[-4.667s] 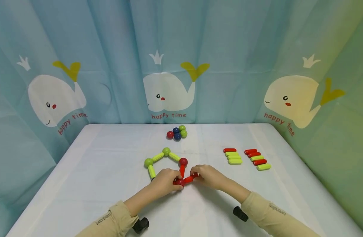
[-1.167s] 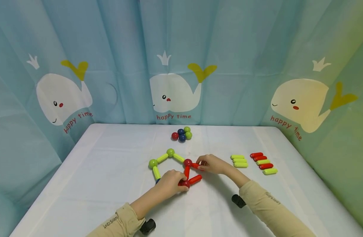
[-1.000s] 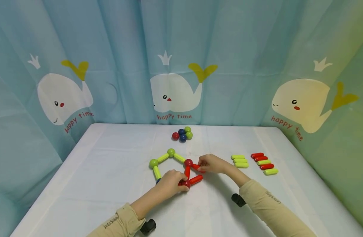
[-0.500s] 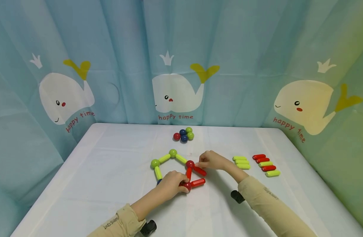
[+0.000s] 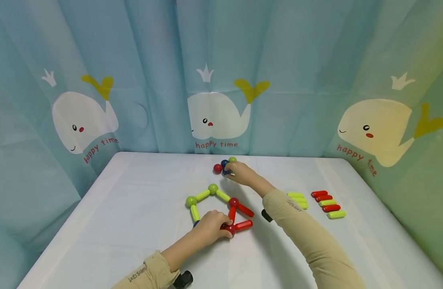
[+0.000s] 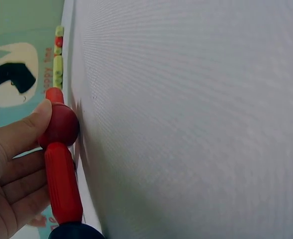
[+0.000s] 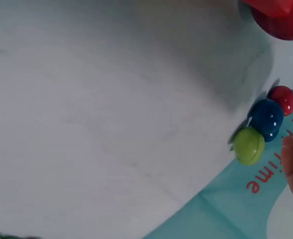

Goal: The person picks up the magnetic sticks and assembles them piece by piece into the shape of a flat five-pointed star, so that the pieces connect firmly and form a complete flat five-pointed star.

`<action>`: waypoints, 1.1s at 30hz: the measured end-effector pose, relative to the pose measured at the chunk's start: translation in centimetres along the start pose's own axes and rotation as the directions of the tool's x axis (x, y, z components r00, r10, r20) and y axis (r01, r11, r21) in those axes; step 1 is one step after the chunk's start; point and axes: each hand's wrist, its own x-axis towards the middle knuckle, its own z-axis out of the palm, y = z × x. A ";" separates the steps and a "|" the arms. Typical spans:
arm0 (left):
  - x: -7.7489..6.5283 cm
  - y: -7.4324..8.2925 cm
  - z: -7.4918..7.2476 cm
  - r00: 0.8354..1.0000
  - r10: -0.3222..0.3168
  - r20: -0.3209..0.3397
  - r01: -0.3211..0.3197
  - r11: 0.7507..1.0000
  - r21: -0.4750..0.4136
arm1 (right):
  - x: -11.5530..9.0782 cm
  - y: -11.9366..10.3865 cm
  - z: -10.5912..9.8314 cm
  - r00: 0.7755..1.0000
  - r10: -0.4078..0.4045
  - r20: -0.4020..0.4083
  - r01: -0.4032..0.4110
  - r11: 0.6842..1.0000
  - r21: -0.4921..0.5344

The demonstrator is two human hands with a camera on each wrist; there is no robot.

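In the head view my left hand pinches a red ball at the near corner of a ring of balls and magnetic rods. The ring has green balls, green rods and another red ball. Two red rods, an upper one and a lower one, stick out to the right, their free ends apart. A dark blue ball of the ring is mostly hidden behind my left hand. My right hand reaches over loose balls at the back, its fingers overlapping a blue ball.
Beside that blue ball lie a loose red ball and a green ball. On the right are a stack of green rods, partly behind the right sleeve, and a row of red and green rods. A curtain stands behind the table.
A red rod now sits on the upper red ball; my right hand let go of it, then moved away to the back balls. My left hand keeps its hold on the near red ball.
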 end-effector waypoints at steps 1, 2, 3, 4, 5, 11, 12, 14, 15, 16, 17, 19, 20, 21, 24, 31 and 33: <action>0.0 0.0 0.0 1.000 0.000 -0.002 0.000 1.000 -0.003 | 0.5 -0.2 0.1 1.000 0.001 0.013 -0.001 1.000 -0.017; 0.0 0.0 0.0 1.000 0.002 -0.007 -0.002 1.000 -0.006 | 0.9 -0.3 0.2 1.000 0.004 0.028 -0.003 1.000 -0.031; 0.0 0.0 0.1 1.000 0.005 -0.012 -0.005 1.000 -0.008 | 1.3 -0.5 0.3 0.999 0.000 0.042 0.002 0.999 -0.047; 0.0 0.0 0.1 1.000 0.006 -0.015 -0.007 1.000 -0.013 | 1.7 -0.6 0.5 0.999 -0.002 0.054 0.006 0.998 -0.059; 0.0 0.0 0.2 1.000 0.008 -0.019 -0.009 1.000 -0.015 | 2.0 -0.7 0.7 0.998 -0.007 0.063 0.012 0.997 -0.077; 0.1 -0.2 0.2 0.999 0.027 -0.026 -0.027 0.999 -0.020 | 3.5 -1.1 1.4 0.995 0.019 0.100 -0.006 0.992 -0.125; 0.1 -0.2 0.2 0.999 0.026 -0.023 -0.027 0.999 -0.017 | 3.8 -1.0 1.5 0.994 0.021 0.104 -0.007 0.992 -0.126; 0.2 -0.3 0.1 1.000 0.026 -0.017 -0.026 1.000 -0.015 | 4.3 -1.0 1.7 0.993 0.032 0.114 -0.016 0.991 -0.131; 0.2 -0.3 0.1 0.999 0.028 -0.017 -0.028 0.999 -0.014 | 4.5 -1.0 1.8 0.991 0.041 0.125 -0.025 0.992 -0.127; 0.2 -0.3 0.1 0.999 0.029 -0.016 -0.030 1.000 -0.009 | 4.6 -1.0 1.9 0.990 0.046 0.136 -0.029 0.992 -0.125; 0.2 -0.3 0.1 0.999 0.031 -0.015 -0.031 1.000 -0.004 | 4.8 -1.1 2.0 0.987 0.052 0.149 -0.035 0.993 -0.117; 0.1 -0.3 0.1 0.999 0.041 -0.021 -0.041 0.999 0.003 | 4.8 -1.3 2.1 0.984 0.065 0.168 -0.048 0.993 -0.104; 0.1 -0.3 0.1 0.999 0.047 -0.024 -0.047 0.999 0.007 | 4.8 -1.4 2.1 0.983 0.066 0.170 -0.050 0.994 -0.098; 0.1 -0.3 0.1 0.999 0.048 -0.024 -0.048 0.999 0.009 | 4.8 -1.6 2.2 0.983 0.067 0.169 -0.052 0.994 -0.092; 0.0 -0.3 0.1 0.999 0.042 -0.023 -0.041 0.999 0.010 | 4.8 -1.8 2.3 0.986 0.067 0.150 -0.051 0.993 -0.107; 0.1 -0.2 0.0 0.999 0.032 -0.015 -0.032 0.999 -0.003 | 4.3 -1.8 2.3 0.978 0.100 0.185 -0.070 0.984 -0.164; 0.1 -0.2 0.0 0.999 0.033 -0.012 -0.033 0.999 -0.005 | 4.0 -1.7 2.1 0.979 0.088 0.183 -0.059 0.986 -0.154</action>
